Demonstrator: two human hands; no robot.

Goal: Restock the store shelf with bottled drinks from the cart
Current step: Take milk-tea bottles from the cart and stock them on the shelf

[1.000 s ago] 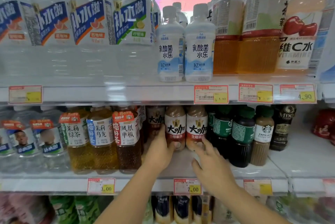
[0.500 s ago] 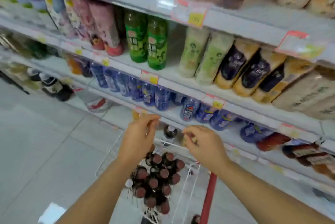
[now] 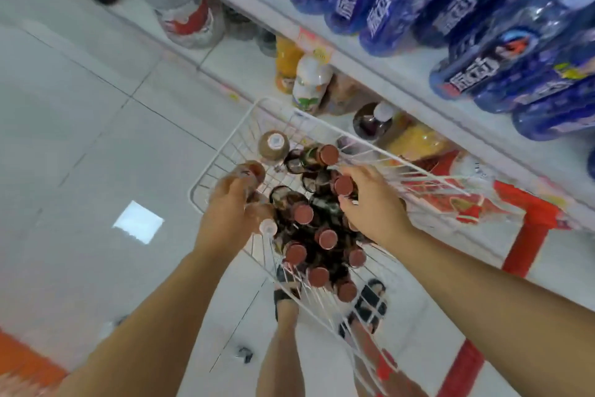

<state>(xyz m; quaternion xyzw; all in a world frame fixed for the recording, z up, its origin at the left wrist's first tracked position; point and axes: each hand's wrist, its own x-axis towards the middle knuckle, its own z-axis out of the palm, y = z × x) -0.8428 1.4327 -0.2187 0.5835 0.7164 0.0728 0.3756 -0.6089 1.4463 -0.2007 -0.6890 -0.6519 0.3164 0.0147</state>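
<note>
Brown-capped dark drink bottles (image 3: 326,238) stand upright in the white wire cart (image 3: 227,146); the left hand (image 3: 231,206) and the right hand (image 3: 373,206) each grip one neck from above.

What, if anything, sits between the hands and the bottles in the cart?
Nothing visible. The left hand grips a brown-capped bottle by the left rim of the wire cart. The right hand curls round a second bottle nearer the middle. The cart is open on top above both.
</note>
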